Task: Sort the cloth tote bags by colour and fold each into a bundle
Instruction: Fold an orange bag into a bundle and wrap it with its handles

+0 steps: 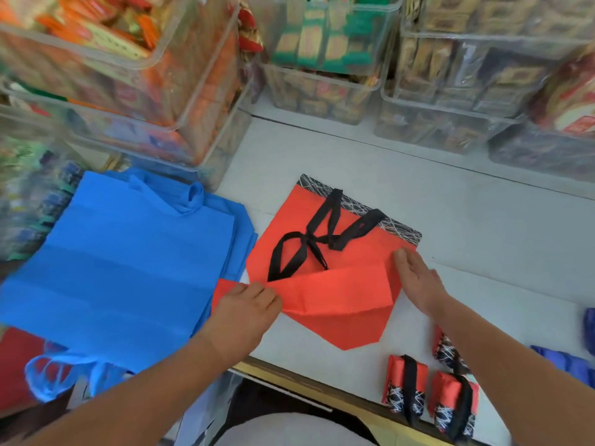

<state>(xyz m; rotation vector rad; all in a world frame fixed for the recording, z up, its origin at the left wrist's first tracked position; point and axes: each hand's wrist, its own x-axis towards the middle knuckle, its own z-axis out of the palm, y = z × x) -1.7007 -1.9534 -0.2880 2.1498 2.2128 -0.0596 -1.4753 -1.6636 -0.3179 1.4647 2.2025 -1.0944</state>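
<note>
A red tote bag lies flat on the white worktop, a little right of centre. Its long axis runs near to far, skewed slightly, with the black-and-white patterned mouth band at the far end. The black handles are laid back over the body. The near part is folded up into a flap. The left hand pinches the flap's left end, fingers curled on the cloth. The right hand rests on the bag's right edge, fingers straight and together. A stack of blue tote bags sits to the left. Three folded red bundles lie at the near right.
</note>
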